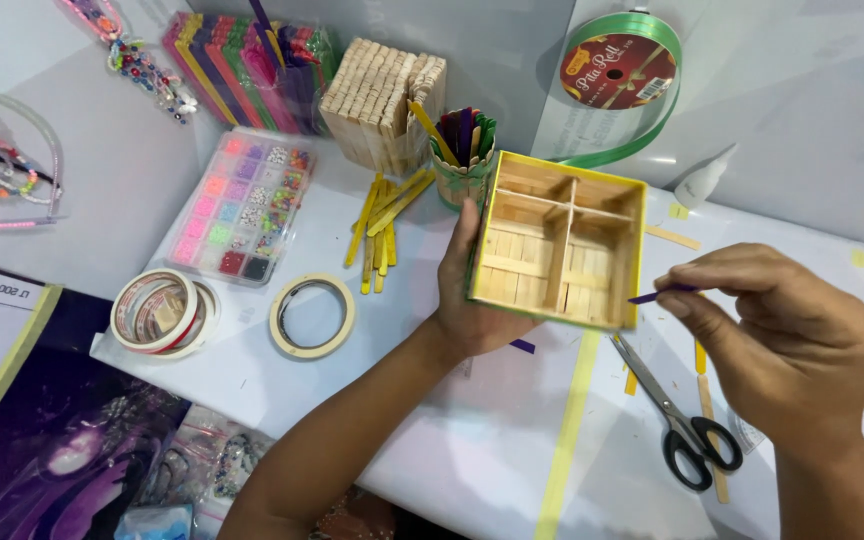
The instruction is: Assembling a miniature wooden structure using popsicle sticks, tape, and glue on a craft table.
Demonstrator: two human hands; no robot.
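My left hand point(472, 305) is wrapped around the side of a small wooden box point(559, 240) made of craft sticks, thumb up along its near-left edge, fingers hidden behind it. I hold the box tilted so its open face points toward me; it has a yellow rim and thin wooden dividers that split it into 4 compartments. It sits above the white table point(452, 440), lifted off the surface.

My right hand point(787, 340) is just to the right of the box, fingers curled in, with thumb and forefinger pinched on a short purple stick piece point(657, 294) whose tip points toward the box's right edge without touching it.

Below the box, a pair of black-handled scissors point(674, 415) lies on the table, blades closed, beside a strip of yellow tape point(567, 420) and a few cut stick bits. To the left lie 2 tape rolls point(237, 312), a clear bead organiser point(242, 205) with coloured beads, and a loose pile of yellow sticks point(382, 225). Behind them stand a bundle of plain wooden sticks point(382, 95), a cup of coloured sticks point(464, 155), and packs of coloured sticks point(242, 65). A green ribbon spool point(620, 70) leans against the wall, with a white glue bottle point(704, 180) near it.
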